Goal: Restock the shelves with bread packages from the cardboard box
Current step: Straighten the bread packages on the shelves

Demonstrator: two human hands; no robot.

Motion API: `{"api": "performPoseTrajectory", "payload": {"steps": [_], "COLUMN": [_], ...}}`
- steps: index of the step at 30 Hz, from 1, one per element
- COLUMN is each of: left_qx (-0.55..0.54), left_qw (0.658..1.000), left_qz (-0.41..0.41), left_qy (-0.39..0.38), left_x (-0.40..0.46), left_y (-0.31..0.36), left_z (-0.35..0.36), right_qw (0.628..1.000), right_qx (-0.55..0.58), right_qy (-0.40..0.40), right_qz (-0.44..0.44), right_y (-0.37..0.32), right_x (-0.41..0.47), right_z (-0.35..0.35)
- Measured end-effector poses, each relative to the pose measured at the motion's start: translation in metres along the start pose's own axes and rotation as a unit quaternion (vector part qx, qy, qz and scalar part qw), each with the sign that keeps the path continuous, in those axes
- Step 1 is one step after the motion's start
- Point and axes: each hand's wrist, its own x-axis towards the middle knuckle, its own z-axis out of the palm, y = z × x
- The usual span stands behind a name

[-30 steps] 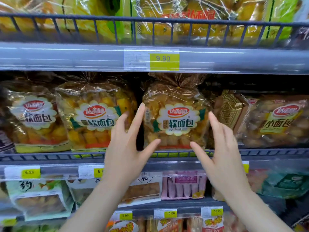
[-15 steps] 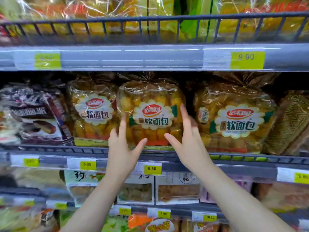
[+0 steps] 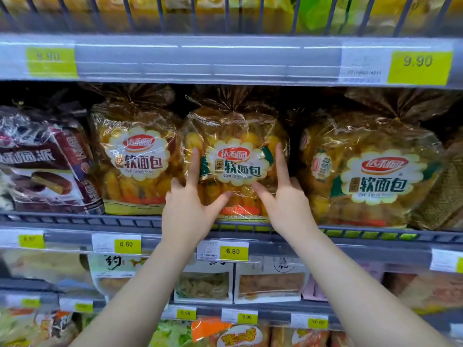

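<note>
Three clear bags of yellow soft bread stand in a row on the middle shelf. The centre bag [image 3: 235,126] is framed by both hands. My left hand [image 3: 186,211] lies on its lower left, index finger pointing up and thumb across the front. My right hand [image 3: 288,209] mirrors it on the lower right. The other fingers of each hand curl round the bag's sides. A matching bag [image 3: 135,156] stands just to the left and a third [image 3: 370,176] to the right. No cardboard box is in view.
A dark chocolate-pie package [image 3: 42,166] sits at the far left of the same shelf, behind its low wire rail [image 3: 75,220]. The upper shelf edge [image 3: 225,58] hangs close above the bag tops. Boxed pastries [image 3: 203,284] fill the shelf below.
The view has shifted left along the shelf. Both hands moved from the right-hand bag to the centre one, closed in, and now rest on its front and sides.
</note>
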Motion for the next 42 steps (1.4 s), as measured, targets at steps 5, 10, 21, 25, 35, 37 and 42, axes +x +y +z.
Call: {"api": "performPoseTrajectory", "payload": {"steps": [5, 10, 21, 25, 35, 37, 42], "left_qx": [0.098, 0.052, -0.13, -0.1, -0.095, -0.102, -0.096], "left_qw": [0.993, 0.968, 0.976, 0.983, 0.982, 0.981, 0.982], "left_qz": [-0.016, 0.197, 0.143, 0.125, 0.099, 0.089, 0.093], "left_qy": [0.064, 0.145, -0.1, -0.085, -0.131, -0.136, -0.135], "left_x": [-0.02, -0.047, -0.054, -0.038, -0.036, -0.037, -0.052], "left_y": [0.012, 0.062, 0.158, 0.164, 0.159, 0.159, 0.161], "left_z": [-0.014, -0.008, 0.069, 0.079, 0.081, 0.08, 0.063], "right_qw": [0.997, 0.993, 0.991, 0.993, 0.998, 0.998, 0.998], "right_qx": [0.042, -0.001, -0.015, -0.068, -0.032, -0.027, -0.024], "right_qy": [-0.023, 0.026, 0.132, 0.094, 0.0, 0.005, 0.032], "right_qz": [-0.057, -0.116, 0.004, 0.01, 0.05, 0.053, 0.047], "right_y": [0.005, 0.048, 0.121, 0.12, 0.127, 0.125, 0.121], "right_x": [-0.037, -0.089, -0.035, -0.005, 0.008, 0.005, -0.024], "right_z": [-0.016, -0.072, -0.148, -0.159, -0.172, -0.172, -0.18]}}
